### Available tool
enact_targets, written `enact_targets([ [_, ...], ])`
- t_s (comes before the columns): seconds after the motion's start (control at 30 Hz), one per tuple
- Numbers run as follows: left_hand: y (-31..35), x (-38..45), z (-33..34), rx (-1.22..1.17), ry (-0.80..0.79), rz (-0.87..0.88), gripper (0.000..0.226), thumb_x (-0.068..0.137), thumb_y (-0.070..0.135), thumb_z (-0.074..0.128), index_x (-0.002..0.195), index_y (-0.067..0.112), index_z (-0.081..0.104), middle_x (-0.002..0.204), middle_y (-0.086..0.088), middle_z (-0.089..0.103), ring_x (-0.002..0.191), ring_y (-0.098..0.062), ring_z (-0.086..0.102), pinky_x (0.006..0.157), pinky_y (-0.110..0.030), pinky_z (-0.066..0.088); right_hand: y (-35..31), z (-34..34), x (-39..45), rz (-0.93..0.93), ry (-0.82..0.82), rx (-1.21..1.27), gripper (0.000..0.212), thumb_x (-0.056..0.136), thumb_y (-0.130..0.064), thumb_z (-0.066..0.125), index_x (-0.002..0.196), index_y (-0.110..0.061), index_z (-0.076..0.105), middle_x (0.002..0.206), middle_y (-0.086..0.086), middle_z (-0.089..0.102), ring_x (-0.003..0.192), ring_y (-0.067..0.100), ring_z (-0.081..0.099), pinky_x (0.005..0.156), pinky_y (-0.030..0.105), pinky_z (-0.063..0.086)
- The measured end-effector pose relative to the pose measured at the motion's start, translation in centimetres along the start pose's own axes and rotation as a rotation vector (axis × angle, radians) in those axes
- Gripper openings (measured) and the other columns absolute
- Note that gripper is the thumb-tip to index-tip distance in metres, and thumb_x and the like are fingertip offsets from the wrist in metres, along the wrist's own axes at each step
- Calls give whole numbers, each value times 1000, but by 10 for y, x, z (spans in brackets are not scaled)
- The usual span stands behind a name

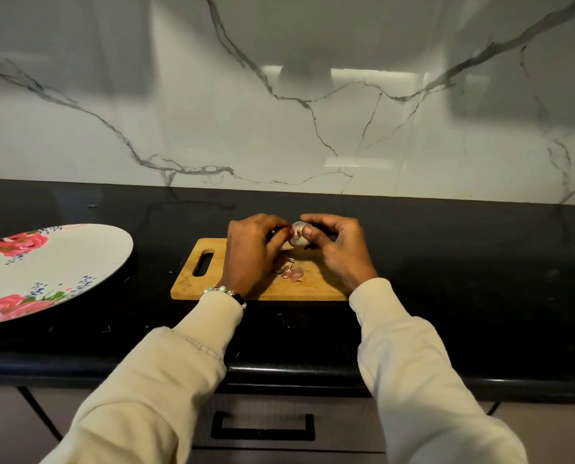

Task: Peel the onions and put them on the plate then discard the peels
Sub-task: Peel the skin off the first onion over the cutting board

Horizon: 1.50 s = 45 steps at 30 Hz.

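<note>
A small pale onion (298,236) with pinkish skin is held over the far edge of the wooden cutting board (259,289). My right hand (338,249) grips it from the right, thumb on its front. My left hand (250,252) is curled beside it on the left, fingertips pinching at the onion's skin; a dark object, hard to make out, shows within this hand. Several pink peel scraps (291,271) lie on the board below the hands. The floral plate (44,269) sits at the left with nothing on it.
The black countertop (463,279) runs left to right against a white marble backsplash (279,128). Its front edge lies near my sleeves, with a drawer and its black handle (262,426) below.
</note>
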<state>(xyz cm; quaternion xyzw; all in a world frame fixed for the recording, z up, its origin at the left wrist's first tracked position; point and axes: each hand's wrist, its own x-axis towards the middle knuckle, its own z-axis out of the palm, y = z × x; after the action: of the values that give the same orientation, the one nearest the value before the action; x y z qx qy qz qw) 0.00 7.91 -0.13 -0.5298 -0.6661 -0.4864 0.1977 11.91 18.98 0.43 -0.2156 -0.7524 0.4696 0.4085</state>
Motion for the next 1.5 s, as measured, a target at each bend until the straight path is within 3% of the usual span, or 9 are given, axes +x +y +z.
enact_targets([
  [0.27, -2, 0, 4, 8, 18, -76, 13, 95, 21, 56, 93, 17, 68, 87, 10, 60, 78, -12, 60, 77, -51, 51, 0, 0, 0, -3, -14, 79, 24, 92, -6, 66, 113, -16, 73, 113, 2, 71, 110, 15, 65, 98, 40, 54],
  [0.47, -5, 1, 2, 31, 49, -160, 14, 96, 21, 55, 98, 17, 68, 94, 4, 65, 83, -16, 63, 84, -52, 51, -1, 0, -1, 59, 2, 306, 24, 92, 3, 61, 109, -11, 72, 114, 12, 70, 104, 29, 69, 82, 58, 58],
  [0.57, -4, 1, 0, 78, 79, -191, 11, 94, 17, 60, 99, 16, 69, 98, 1, 68, 86, -16, 62, 87, -51, 50, 2, 0, 0, 46, -4, 297, 26, 93, 3, 61, 107, -16, 73, 114, 10, 71, 107, 31, 68, 86, 59, 56],
  [0.67, -4, 0, -1, 24, 79, -186, 19, 90, 12, 64, 106, 20, 70, 100, 5, 68, 87, -10, 62, 88, -50, 50, 2, 1, 1, 51, -4, 270, 29, 92, 4, 61, 104, -19, 74, 113, 7, 71, 108, 25, 68, 89, 56, 56],
  [0.77, -4, 0, 0, -13, 51, -146, 14, 91, 25, 64, 101, 26, 73, 96, 9, 68, 84, -9, 62, 86, -52, 49, 1, 1, 1, 17, 9, 211, 31, 91, 4, 62, 104, -22, 73, 113, 4, 72, 110, 18, 66, 97, 46, 54],
  [0.93, 5, -2, -2, 117, -70, -174, 25, 93, 49, 57, 100, 32, 74, 92, 14, 70, 91, -9, 55, 78, -36, 22, 2, -1, 2, 8, -3, 208, 32, 91, 2, 63, 107, -23, 74, 115, 2, 72, 113, 17, 65, 99, 43, 53],
  [1.03, 7, -2, -2, 104, -72, -185, 28, 93, 51, 56, 102, 33, 75, 90, 16, 68, 93, -10, 50, 73, -35, 15, 1, -1, 1, -8, -9, 191, 35, 89, 3, 64, 107, -25, 74, 115, 0, 71, 113, 15, 64, 100, 41, 53],
  [1.33, 8, -3, -1, -112, -71, -315, 15, 91, 34, 63, 96, 34, 77, 70, 15, 70, 86, -7, 60, 91, -44, 30, -5, -1, -5, -49, -29, 153, 34, 88, 3, 66, 109, -23, 72, 115, 0, 70, 111, 14, 62, 97, 33, 54],
  [1.5, 8, -2, -2, -208, -80, -356, 17, 79, 48, 55, 88, 59, 65, 71, 22, 70, 78, -6, 64, 84, -55, 49, -7, 1, -7, -42, -9, 227, 31, 90, 6, 62, 118, -6, 69, 117, 9, 69, 107, 12, 64, 85, 19, 55],
])
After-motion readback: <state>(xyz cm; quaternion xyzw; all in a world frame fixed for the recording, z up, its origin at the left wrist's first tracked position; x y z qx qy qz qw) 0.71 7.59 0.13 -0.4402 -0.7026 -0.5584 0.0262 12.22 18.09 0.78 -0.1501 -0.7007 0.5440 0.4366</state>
